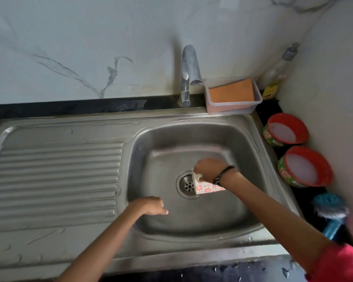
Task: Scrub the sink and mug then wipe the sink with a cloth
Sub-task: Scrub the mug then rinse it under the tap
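Observation:
A white mug with red flowers [207,188] lies on its side in the steel sink basin [192,139], its mouth next to the drain [188,185]. My right hand [209,168] grips the mug at its rim from above. My left hand [149,206] hovers over the basin's front left, fingers loosely curled, holding nothing. An orange cloth or sponge [231,91] lies in a clear plastic tray [232,107] behind the basin.
The tap [189,74] stands behind the basin; no water shows. A ribbed drainboard [55,180] lies left. On the right counter sit two red-lidded tubs, one behind [285,130] and one nearer [305,166], a blue scrub brush [330,212] and a soap bottle [277,72].

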The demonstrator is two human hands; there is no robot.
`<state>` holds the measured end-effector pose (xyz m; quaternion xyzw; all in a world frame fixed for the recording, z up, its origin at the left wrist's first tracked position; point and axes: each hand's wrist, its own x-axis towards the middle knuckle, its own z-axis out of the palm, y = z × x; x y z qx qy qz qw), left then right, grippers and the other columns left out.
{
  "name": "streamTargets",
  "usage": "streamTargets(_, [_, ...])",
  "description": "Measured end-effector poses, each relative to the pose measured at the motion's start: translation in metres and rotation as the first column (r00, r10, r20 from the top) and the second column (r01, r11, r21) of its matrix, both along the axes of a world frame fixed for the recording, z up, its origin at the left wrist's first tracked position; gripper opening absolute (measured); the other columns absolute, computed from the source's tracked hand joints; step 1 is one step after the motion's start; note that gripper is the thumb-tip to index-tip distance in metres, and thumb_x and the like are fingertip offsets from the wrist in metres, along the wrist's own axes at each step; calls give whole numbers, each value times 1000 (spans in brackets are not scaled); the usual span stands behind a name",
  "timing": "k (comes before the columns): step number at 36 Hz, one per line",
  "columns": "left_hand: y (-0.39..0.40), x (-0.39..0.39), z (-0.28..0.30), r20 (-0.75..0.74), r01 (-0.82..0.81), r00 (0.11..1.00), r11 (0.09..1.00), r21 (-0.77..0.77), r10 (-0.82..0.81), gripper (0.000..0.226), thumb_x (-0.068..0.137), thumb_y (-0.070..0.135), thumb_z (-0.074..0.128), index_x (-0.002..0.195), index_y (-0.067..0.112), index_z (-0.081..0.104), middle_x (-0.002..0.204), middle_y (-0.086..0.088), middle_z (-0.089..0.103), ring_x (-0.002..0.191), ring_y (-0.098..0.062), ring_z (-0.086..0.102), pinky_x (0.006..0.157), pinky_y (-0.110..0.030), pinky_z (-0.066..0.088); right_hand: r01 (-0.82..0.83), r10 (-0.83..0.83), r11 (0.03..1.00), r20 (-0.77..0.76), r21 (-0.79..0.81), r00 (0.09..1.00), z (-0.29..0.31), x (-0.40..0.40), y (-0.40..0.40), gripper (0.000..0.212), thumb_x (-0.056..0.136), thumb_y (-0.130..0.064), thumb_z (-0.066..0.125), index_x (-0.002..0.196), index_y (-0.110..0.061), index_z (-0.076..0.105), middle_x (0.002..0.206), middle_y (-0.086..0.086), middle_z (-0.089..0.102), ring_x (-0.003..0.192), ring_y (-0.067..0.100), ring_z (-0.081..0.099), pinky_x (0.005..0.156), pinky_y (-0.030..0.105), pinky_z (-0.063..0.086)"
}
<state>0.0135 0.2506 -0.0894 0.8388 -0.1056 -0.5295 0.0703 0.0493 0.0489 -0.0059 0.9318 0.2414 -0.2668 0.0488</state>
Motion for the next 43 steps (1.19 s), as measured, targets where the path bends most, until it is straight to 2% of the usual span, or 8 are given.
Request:
streamTargets(10, [-66, -31, -12, -255, -232, 953, 935, -267, 164, 25, 97, 26, 45, 112, 16, 63, 84, 10, 62, 74, 0, 56, 68, -19, 40, -242, 213, 964, -223, -113, 951, 9, -28, 34, 26, 87, -2, 54, 110, 1, 65, 116, 17, 63, 104, 34, 61, 80, 32, 48])
streamTargets(16, [-88, -33, -12, -289, -267, 942, 905, -331, 172, 17, 98, 23, 43, 93, 24, 59, 80, 11, 61, 71, 1, 57, 63, -19, 40, -191, 168, 959, -124, -210, 978, 20, -24, 5, 31, 94, -7, 43, 121, 2, 56, 127, 18, 56, 117, 34, 55, 92, 36, 44])
streamTargets(22, [-84, 9, -8, -111, -279, 960, 887, -369, 256, 26, 94, 13, 46, 116, 9, 60, 100, -4, 60, 77, -10, 58, 55, -17, 36, 17, 10, 985, 154, -171, 988, 26, -8, -30, 28, 93, -18, 51, 119, -12, 59, 125, 9, 58, 116, 29, 56, 89, 34, 45])
streamTargets(25, [-78, 53, 7, 46, -405, 872, 770, -493, 488, 22, 91, 7, 47, 105, 4, 63, 99, -16, 64, 71, -13, 57, 47, -13, 39, 210, -184, 976, 284, -61, 941, 26, -1, -39, 31, 93, -35, 50, 117, -20, 59, 120, 6, 60, 112, 27, 58, 86, 32, 46])
streamTargets(31, [-84, 147, 59, 321, -433, 526, 573, -696, 788, 42, 94, 41, 47, 111, 5, 59, 113, -18, 63, 102, -33, 60, 82, -33, 44, 491, -575, 799, 204, 346, 792, 21, 11, -28, 32, 89, -41, 53, 116, -25, 62, 114, 6, 65, 106, 29, 60, 82, 32, 46])
streamTargets(35, [-94, 192, 97, 359, -415, 514, 593, -690, 779, 70, 91, 52, 47, 134, -2, 38, 126, -15, 55, 112, -31, 55, 84, -32, 42, 522, -673, 686, 171, 507, 719, 19, 17, -13, 35, 89, -41, 55, 116, -21, 63, 113, 5, 66, 105, 27, 60, 81, 33, 46])
streamTargets(40, [-100, 229, 110, 304, -434, 554, 581, -689, 775, 41, 86, 45, 60, 84, 5, 54, 83, -4, 58, 85, -27, 63, 83, -37, 53, 527, -776, 523, 119, 670, 619, 15, 25, -1, 32, 85, -38, 61, 106, -14, 67, 105, 6, 68, 98, 28, 62, 76, 33, 46])
streamTargets(43, [-96, 240, 103, 257, -419, 581, 555, -719, 772, 25, 92, 25, 56, 70, 17, 47, 81, -5, 62, 76, -27, 67, 84, -40, 55, 496, -810, 442, 96, 748, 578, 11, 29, 2, 29, 83, -34, 65, 98, -9, 69, 97, 7, 69, 89, 28, 64, 70, 35, 47])
